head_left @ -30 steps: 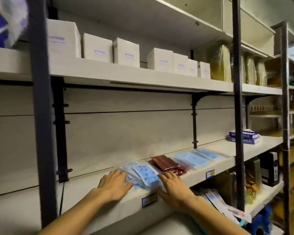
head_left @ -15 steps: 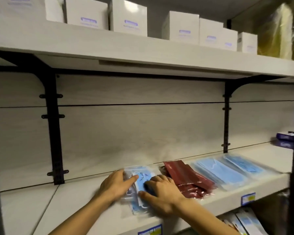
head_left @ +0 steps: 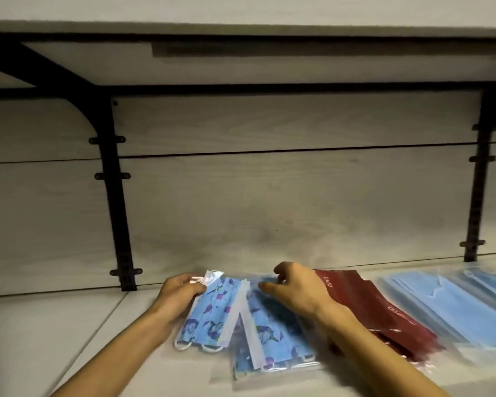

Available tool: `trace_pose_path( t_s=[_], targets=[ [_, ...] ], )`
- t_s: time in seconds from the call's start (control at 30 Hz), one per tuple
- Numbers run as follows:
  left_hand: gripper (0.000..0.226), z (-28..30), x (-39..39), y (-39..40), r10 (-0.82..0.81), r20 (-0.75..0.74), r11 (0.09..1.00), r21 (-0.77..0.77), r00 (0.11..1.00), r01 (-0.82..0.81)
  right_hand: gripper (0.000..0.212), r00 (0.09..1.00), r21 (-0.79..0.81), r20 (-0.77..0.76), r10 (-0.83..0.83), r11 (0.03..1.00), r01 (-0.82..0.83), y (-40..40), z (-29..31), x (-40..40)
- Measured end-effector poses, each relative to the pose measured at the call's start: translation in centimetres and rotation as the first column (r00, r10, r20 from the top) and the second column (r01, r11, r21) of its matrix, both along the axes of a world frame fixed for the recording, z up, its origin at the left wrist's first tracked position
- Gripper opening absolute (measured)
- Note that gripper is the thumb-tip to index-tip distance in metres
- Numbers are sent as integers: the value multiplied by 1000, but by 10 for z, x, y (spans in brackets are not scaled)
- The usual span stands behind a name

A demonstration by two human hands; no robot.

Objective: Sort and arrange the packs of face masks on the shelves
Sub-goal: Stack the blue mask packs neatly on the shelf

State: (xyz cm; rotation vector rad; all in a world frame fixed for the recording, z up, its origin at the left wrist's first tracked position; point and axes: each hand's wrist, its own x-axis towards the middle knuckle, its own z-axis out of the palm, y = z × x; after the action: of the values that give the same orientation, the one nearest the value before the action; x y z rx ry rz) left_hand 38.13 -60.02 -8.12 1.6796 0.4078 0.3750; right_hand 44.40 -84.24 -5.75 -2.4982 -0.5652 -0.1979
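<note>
Two printed blue mask packs lie overlapped on the shelf, blurred. The left hand pinches the left pack's far corner; the right hand rests curled on the right one, hiding part. Dark red packs lie right, plain blue packs cut off farther right.

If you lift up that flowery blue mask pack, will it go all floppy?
Probably yes: the patterned mask pack is thin cloth in a soft clear bag, so it should droop. Its glossy plastic looks slippery. It likely weighs little, since the left hand pinches just one corner.

Plain blue packs cut off right
</note>
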Motion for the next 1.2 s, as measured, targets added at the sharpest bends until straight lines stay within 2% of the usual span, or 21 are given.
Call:
trace_pose_path(
  t_s=[0.13,0.27,0.37,0.4,0.47,0.53,0.57,0.73,0.87,0.97,1.07,1.2],
  targets=[
    [17,5,2,14,-41,-75,999,-39,996,38,68,999,-98,-19,-32,995,30,-9,-7,7],
    [18,10,3,20,-18,-48,998,-57,999,16,78,992,-13,-126,14,1000,-16,-18,-4,14],
    [14,11,3,25,42,-42,995,-84,998,-45,79,990,-24,-135,35,999,-38,-22,-3,17],
    [15,12,1,26,43,-45,996,-78,998,-47,73,991,-27,-127,41,999,-45,-22,-4,17],
    [16,11,0,25,20,-53,997,-74,998,-24,48,991,14,-100,86,996,-85,-24,-4,19],
    [12,11,-2,22,18,-53,998,-65,998,-22,19,985,124,-89,144,983,-133,-28,-3,21],
    [10,12,-3,21,24,-50,998,-50,998,-26,11,981,184,-97,169,972,-149,-29,-2,21],
    [13,14,-5,16,71,-47,997,-17,996,-72,16,976,438,-143,167,895,-89,-28,0,17],
    [12,13,-8,14,52,-79,998,-19,996,-53,13,970,645,-185,160,764,-3,-28,5,16],
    [20,14,-9,13,12,-98,998,-60,995,-18,21,968,786,-209,141,613,80,-28,9,14],
    [24,16,-11,13,-29,-107,991,-133,994,14,25,956,892,-272,106,400,210,-27,12,17],
    [24,14,-12,10,-34,-112,980,-196,993,11,25,927,932,-361,103,21,361,-28,6,20]
  ],
)
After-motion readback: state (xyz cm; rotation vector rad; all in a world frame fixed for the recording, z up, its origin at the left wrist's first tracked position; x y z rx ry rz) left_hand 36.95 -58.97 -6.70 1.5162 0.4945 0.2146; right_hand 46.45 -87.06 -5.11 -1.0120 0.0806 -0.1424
